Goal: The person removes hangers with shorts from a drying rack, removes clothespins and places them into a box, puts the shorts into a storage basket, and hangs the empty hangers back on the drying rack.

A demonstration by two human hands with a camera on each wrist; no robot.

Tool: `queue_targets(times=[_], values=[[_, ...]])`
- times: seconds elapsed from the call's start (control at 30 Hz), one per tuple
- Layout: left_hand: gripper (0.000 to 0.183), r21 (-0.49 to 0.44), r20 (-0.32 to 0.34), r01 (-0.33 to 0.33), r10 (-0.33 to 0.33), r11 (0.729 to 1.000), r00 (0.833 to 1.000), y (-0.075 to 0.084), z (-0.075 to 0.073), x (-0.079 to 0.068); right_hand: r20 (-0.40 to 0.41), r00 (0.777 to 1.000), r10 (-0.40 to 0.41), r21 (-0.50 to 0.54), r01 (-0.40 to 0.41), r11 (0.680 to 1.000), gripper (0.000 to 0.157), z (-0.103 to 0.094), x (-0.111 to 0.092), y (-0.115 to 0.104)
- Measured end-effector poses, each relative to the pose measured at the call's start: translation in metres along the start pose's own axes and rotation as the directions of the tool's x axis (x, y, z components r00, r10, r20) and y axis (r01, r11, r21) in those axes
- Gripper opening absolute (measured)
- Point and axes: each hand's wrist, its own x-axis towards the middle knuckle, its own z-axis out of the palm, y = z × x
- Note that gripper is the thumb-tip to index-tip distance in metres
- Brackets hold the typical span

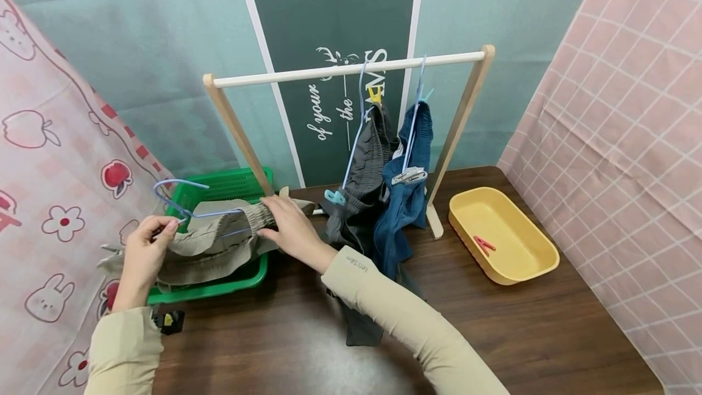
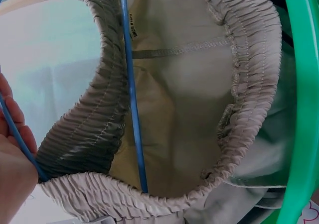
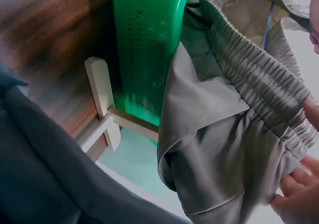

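Khaki pants (image 1: 200,264) with a gathered elastic waistband lie over the green basket (image 1: 219,292). A blue wire hanger (image 1: 174,181) runs inside the waistband, its hook pointing up; in the left wrist view the hanger's bar (image 2: 133,99) crosses the waist opening. My left hand (image 1: 144,255) pinches the hanger wire close to the waistband's left end. At the other end, my right hand (image 1: 293,230) holds the waistband, with thumb and fingers on either side of it in the right wrist view.
A rack with a white rod (image 1: 318,73) stands behind. Dark grey pants (image 1: 364,181) and blue jeans (image 1: 403,218) hang there on clipped hangers. To the right, a yellow tray (image 1: 518,242) contains a red clothespin (image 1: 484,245). A small black item (image 1: 171,322) lies near the basket.
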Motion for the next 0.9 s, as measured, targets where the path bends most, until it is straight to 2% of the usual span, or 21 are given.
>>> queue_targets(times=[0.13,0.2,0.3,0.43,0.53,0.6,0.67,0.7,0.8,0.87,0.9], values=[[0.036,0.007,0.019,-0.039,0.038,0.999,0.999,0.001,0.002,0.001,0.019,1.000,-0.022,-0.048,0.023,0.999,0.056,0.003,0.002,-0.001],[0.024,0.033,0.027,-0.071,0.070,0.997,0.997,0.001,0.003,0.000,0.019,0.999,-0.028,-0.077,0.030,0.997,0.049,0.004,0.002,0.000],[0.009,0.101,0.042,-0.107,0.103,0.989,0.994,0.003,0.006,0.000,0.008,1.000,-0.022,-0.062,0.023,0.998,0.037,0.007,0.003,0.003],[0.023,0.183,0.078,-0.124,0.112,0.975,0.991,0.009,0.007,0.000,-0.016,1.000,0.026,0.020,-0.026,0.999,0.026,0.010,0.004,0.006],[0.026,0.224,0.063,-0.132,0.121,0.966,0.991,0.012,0.006,0.001,-0.025,0.998,0.061,0.078,-0.059,0.995,0.025,0.011,0.004,0.006],[0.025,0.205,0.004,-0.140,0.142,0.969,0.990,0.013,0.004,0.002,-0.015,0.996,0.092,0.124,-0.090,0.988,0.026,0.011,0.004,0.006],[0.025,0.159,-0.100,-0.151,0.168,0.976,0.981,0.012,0.001,0.004,0.004,0.991,0.135,0.168,-0.134,0.977,0.029,0.012,0.004,0.007],[0.025,0.137,-0.160,-0.152,0.173,0.979,0.972,0.012,0.000,0.005,0.016,0.987,0.162,0.191,-0.162,0.968,0.030,0.012,0.005,0.007],[0.026,0.084,-0.331,-0.143,0.163,0.986,0.929,0.008,-0.006,0.007,0.059,0.968,0.245,0.272,-0.252,0.929,0.032,0.013,0.006,0.011],[0.028,0.076,-0.405,-0.099,0.122,0.992,0.906,0.006,-0.010,0.008,0.070,0.956,0.284,0.311,-0.292,0.905,0.033,0.013,0.006,0.013],[0.029,0.075,-0.426,-0.067,0.093,0.995,0.900,0.004,-0.012,0.009,0.071,0.951,0.302,0.335,-0.308,0.891,0.033,0.013,0.007,0.015]])
